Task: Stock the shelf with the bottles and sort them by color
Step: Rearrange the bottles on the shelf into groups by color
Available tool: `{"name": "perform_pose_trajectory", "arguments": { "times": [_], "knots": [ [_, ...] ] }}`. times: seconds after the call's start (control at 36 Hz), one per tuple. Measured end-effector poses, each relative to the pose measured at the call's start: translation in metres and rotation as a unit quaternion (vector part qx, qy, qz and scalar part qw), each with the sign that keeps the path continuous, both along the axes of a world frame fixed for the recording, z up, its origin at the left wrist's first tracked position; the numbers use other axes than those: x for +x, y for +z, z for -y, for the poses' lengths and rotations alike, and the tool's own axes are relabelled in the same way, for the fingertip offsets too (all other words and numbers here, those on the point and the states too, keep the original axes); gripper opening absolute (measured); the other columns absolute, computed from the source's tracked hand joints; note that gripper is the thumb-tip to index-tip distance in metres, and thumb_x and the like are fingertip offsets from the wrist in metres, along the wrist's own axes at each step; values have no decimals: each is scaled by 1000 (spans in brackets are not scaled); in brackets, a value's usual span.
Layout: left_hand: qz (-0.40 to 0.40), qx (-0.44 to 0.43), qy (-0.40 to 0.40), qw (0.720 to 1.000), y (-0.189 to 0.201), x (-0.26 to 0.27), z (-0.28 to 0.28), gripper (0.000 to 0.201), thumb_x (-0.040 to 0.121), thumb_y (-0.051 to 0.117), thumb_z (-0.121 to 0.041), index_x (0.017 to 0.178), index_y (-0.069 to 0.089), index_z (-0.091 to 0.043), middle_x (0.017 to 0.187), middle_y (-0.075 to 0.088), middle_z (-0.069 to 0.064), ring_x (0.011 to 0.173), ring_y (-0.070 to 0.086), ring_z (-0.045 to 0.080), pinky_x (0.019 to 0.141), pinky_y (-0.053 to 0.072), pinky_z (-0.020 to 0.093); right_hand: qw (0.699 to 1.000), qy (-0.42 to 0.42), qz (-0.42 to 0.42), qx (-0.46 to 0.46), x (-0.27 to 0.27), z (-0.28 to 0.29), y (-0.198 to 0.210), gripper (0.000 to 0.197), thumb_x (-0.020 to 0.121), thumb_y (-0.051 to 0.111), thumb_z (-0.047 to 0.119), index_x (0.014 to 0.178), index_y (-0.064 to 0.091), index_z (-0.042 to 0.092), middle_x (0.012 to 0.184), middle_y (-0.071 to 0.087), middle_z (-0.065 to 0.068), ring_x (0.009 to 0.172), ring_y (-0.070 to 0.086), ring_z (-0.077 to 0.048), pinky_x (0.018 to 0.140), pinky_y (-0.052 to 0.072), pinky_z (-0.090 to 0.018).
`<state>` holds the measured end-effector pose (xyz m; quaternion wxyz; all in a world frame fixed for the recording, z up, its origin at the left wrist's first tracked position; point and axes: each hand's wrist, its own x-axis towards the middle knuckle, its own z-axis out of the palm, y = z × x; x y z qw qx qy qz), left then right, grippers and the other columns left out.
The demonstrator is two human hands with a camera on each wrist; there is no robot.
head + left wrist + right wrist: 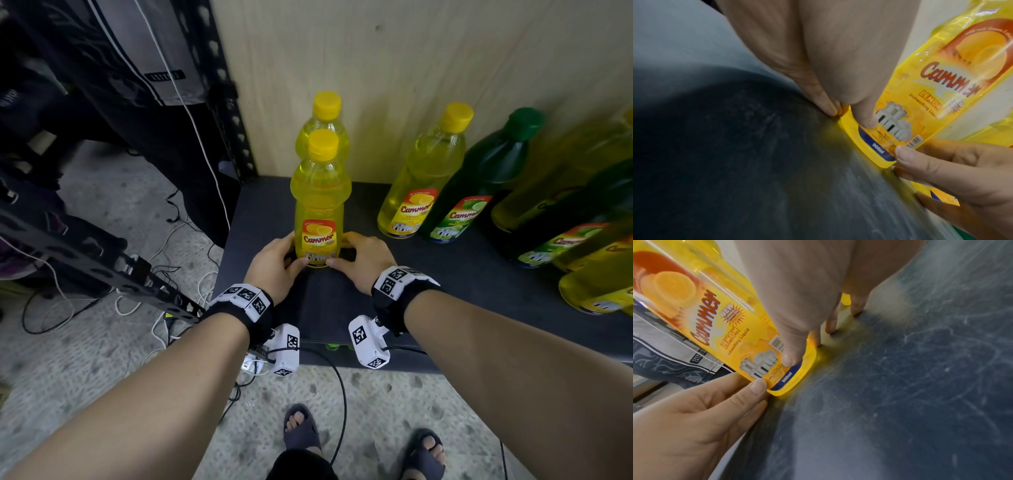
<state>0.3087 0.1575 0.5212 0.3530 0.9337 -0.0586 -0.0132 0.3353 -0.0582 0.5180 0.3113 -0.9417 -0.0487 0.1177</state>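
A yellow Cammer bottle (320, 202) with a yellow cap stands upright at the left front of the dark shelf (455, 274). A second yellow bottle (324, 114) stands right behind it. My left hand (287, 255) and right hand (356, 253) hold the front bottle's base from either side. In the left wrist view, the left thumb (865, 116) presses the label of the bottle (941, 91), with the fingers against its side. The right wrist view shows the right thumb (791, 356) on the label's lower corner of the bottle (731, 337), fingertips down on the shelf beside it.
To the right stand another yellow bottle (423, 178), a green bottle (479, 181) and several blurred yellow and green bottles (582, 233). A wooden back panel (411, 51) closes the shelf. A black perforated post (226, 89) marks its left end. Cables (171, 274) lie on the floor.
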Motion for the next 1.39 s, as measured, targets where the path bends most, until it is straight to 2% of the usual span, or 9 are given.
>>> {"name": "perform_pose_trajectory", "arguments": {
  "times": [0.14, 0.28, 0.39, 0.64, 0.83, 1.0, 1.19, 1.28, 1.39],
  "knots": [
    [-7, -24, 11, 1000, 3, -2, 3, 49, 95, 69, -24, 141, 54, -22, 125, 63, 2, 114, 60, 18, 92, 42, 21, 1000, 6, -12, -9, 2, 1, 1, 54, 88, 70, 54, 136, 54, 34, 131, 63, -7, 120, 58, -24, 96, 50, -37],
    [-14, -23, 18, 999, 4, -3, 5, 47, 95, 68, -25, 140, 54, -21, 125, 63, 3, 114, 60, 20, 96, 48, 29, 999, 6, -23, -25, 1, 0, 1, 55, 91, 67, 54, 139, 51, 32, 133, 59, -11, 117, 58, -27, 91, 46, -35],
    [-14, -31, 20, 999, 3, -3, 5, 47, 95, 69, -25, 139, 54, -22, 125, 64, 1, 114, 61, 16, 94, 46, 23, 999, 8, -28, -34, 1, 0, 2, 55, 93, 66, 52, 141, 49, 31, 133, 57, -13, 116, 58, -28, 89, 44, -34],
    [-12, -25, 13, 1000, 0, -1, 3, 48, 96, 68, -23, 142, 53, -21, 124, 63, 4, 112, 61, 20, 93, 45, 26, 998, 23, -26, -49, 4, -2, 4, 50, 91, 65, 56, 133, 57, 30, 127, 65, -8, 112, 61, -25, 90, 51, -36],
    [-30, -74, 39, 996, -5, -3, 3, 48, 93, 72, -22, 137, 54, -19, 128, 65, -2, 114, 60, 8, 86, 39, 4, 998, 29, -32, -38, 7, -5, 6, 51, 87, 66, 60, 132, 58, 37, 124, 67, -4, 106, 66, -23, 91, 56, -42],
    [-31, -92, 47, 994, -7, -4, 4, 47, 92, 73, -23, 134, 54, -19, 125, 66, -4, 112, 61, 7, 90, 43, 14, 998, 43, -38, -38, 11, -8, 1, 56, 82, 56, 69, 134, 52, 47, 125, 66, -6, 104, 66, -27, 90, 57, -45],
    [-14, -80, 44, 996, -9, -4, 2, 46, 96, 68, -19, 139, 53, -18, 127, 64, -1, 110, 57, 3, 80, 36, -5, 999, 31, -31, -30, 9, -9, 4, 49, 85, 65, 63, 126, 63, 39, 118, 69, -1, 104, 67, -24, 89, 57, -44],
    [-2, -65, 31, 997, -8, -4, 1, 43, 96, 67, -20, 138, 55, -22, 124, 63, -1, 108, 57, 5, 84, 36, 2, 999, 24, -28, -19, 7, -10, 4, 51, 83, 65, 65, 128, 62, 39, 119, 69, -2, 107, 66, -24, 91, 57, -45],
    [6, -47, 22, 999, -7, -5, 2, 40, 97, 64, -22, 136, 55, -27, 114, 62, 1, 106, 60, 16, 91, 47, 26, 999, 17, -25, -12, 3, -9, 5, 51, 85, 65, 62, 130, 60, 39, 122, 69, -4, 111, 65, -25, 95, 55, -46]
  ]
}}
